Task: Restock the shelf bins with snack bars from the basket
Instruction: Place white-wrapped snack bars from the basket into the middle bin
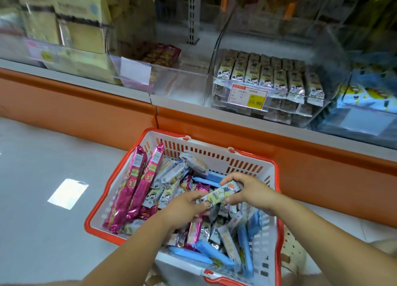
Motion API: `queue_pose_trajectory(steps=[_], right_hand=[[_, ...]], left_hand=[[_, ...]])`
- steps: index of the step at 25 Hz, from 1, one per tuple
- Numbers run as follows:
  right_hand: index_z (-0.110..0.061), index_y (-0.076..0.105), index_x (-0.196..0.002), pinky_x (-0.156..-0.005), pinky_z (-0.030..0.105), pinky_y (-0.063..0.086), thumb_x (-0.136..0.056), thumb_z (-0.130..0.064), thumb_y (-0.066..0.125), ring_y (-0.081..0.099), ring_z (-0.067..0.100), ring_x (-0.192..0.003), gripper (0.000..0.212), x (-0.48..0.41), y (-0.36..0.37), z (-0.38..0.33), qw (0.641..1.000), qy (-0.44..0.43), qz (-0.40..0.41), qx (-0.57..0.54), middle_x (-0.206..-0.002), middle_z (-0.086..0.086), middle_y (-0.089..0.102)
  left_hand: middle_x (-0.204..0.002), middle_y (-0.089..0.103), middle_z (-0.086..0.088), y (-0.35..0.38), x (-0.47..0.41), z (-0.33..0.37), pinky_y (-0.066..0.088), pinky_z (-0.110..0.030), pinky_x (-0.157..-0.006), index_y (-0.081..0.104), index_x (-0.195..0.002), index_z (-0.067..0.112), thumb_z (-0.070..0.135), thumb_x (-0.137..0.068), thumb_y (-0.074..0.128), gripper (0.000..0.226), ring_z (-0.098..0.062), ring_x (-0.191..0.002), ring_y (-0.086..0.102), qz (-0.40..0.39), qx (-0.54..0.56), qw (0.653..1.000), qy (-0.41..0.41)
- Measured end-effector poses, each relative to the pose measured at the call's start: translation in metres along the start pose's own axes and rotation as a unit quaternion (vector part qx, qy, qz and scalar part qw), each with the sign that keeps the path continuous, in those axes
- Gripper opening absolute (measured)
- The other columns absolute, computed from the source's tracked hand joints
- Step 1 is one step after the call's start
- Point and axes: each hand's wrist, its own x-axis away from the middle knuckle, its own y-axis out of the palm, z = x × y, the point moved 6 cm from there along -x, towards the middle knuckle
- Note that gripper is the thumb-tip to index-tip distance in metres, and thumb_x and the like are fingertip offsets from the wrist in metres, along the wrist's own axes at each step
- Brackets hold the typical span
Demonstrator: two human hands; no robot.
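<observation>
A white basket with a red rim (217, 154) stands on the floor below the shelf, full of mixed snack bars: long pink ones (137, 184), blue ones (214, 252) and grey cartoon-printed ones. Over the basket, my left hand (184, 204) and my right hand (247, 189) both grip one grey-green cartoon snack bar (221, 194), each at one end. On the shelf, a clear bin (270, 88) holds rows of similar cartoon bars behind a price tag (249, 96).
A nearly bare clear bin (163, 79) sits left of the stocked one, with a few red packs at its back. A blue-pack bin (365, 105) is at the right. An orange kick panel (86, 113) runs under the shelf. Grey floor lies to the left.
</observation>
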Motion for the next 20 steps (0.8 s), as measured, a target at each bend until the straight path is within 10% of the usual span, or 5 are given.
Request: queue_pose_trajectory(steps=[4,8,13,20], right_hand=[[-0.025,0.053,-0.13,-0.073,0.028,0.058,-0.079,0.009,0.07,0.071,0.023,-0.087,0.064,0.017,-0.008,-0.015,0.991,-0.025,0.047,-0.121,-0.125,0.001,0.05],[0.003,0.05,-0.124,-0.084,0.035,0.057,-0.084,0.002,0.066,0.069,0.033,-0.097,0.043,0.032,0.001,-0.024,0.946,-0.039,0.063,-0.314,-0.104,0.02,0.07],[-0.018,0.057,-0.12,-0.076,0.027,0.057,-0.085,-0.009,0.069,0.071,0.02,-0.097,0.038,0.052,-0.016,-0.082,0.955,-0.131,0.113,-0.24,-0.105,0.005,0.073],[-0.018,0.054,-0.116,-0.074,0.033,0.059,-0.084,-0.021,0.074,0.072,0.018,-0.084,0.039,0.048,-0.145,-0.22,0.901,-0.259,0.332,-0.101,-0.097,0.001,0.073]], left_hand=[[-0.102,0.074,0.003,0.0,0.016,0.018,0.057,-0.028,-0.081,0.059,-0.123,0.02,0.013,-0.093,0.062,0.031,-0.012,-0.095,0.071,-0.007,0.093,0.995,0.017],[-0.097,0.074,0.005,-0.011,0.034,0.057,0.054,-0.023,-0.068,0.06,-0.114,0.022,0.018,-0.089,0.068,0.027,-0.01,-0.083,0.071,0.034,0.078,0.993,0.077],[-0.094,0.072,0.003,-0.013,0.053,0.136,0.056,-0.034,-0.082,0.064,-0.103,0.025,0.021,-0.083,0.074,0.023,-0.011,-0.083,0.069,0.119,-0.025,0.971,0.204],[-0.152,0.028,0.016,-0.075,0.049,0.253,0.02,-0.02,-0.111,0.022,-0.15,0.033,0.045,-0.095,0.05,0.063,-0.001,-0.139,0.023,0.359,-0.276,0.813,0.365]])
